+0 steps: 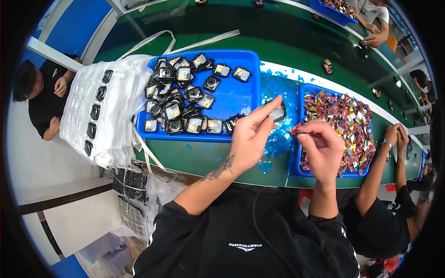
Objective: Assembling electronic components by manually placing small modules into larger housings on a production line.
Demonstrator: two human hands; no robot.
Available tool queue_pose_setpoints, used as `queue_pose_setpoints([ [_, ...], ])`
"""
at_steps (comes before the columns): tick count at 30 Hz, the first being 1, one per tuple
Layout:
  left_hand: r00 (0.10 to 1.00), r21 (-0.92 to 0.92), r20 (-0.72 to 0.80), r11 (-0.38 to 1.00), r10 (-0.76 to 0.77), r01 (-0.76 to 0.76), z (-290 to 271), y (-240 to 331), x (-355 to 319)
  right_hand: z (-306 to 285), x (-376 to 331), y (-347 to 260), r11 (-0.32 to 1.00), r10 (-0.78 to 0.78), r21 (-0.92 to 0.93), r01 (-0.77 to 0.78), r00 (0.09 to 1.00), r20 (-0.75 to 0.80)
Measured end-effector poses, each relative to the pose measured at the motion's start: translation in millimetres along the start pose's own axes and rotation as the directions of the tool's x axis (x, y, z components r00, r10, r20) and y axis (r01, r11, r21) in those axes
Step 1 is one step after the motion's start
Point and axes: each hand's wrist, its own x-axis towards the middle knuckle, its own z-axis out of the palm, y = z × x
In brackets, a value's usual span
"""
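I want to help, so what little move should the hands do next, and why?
Probably bring the tweezers in the right hand over to the small black part pinched in the left hand, since their tip sits just beside it, not touching.

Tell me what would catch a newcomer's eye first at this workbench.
First, the person's left hand at centre, pinching a small dark square part above a scatter of blue film scraps, while the right hand holds a thin tool beside it. Next, the blue tray on the left, heaped with similar dark parts, and the second blue tray on the right, full of shiny multicoloured pieces.
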Motion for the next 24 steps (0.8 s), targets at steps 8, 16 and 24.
queue_pose_setpoints([
  [8, 0.995, -0.123, 0.072, 0.990, -0.067, 0.075, 11, 0, -15, 16, 10, -4, 0.933, -0.113, -0.341, 0.110, 0.994, 0.012],
  [16, 0.984, -0.195, 0.139, 0.970, -0.115, 0.141, 12, 3, -17, 17, 7, -16, 0.935, 0.048, -0.350, -0.059, 0.998, -0.040],
  [24, 0.985, -0.176, 0.144, 0.977, -0.099, 0.124, 11, -1, -19, 15, 9, -7, 0.936, -0.069, -0.345, 0.062, 0.998, -0.008],
])
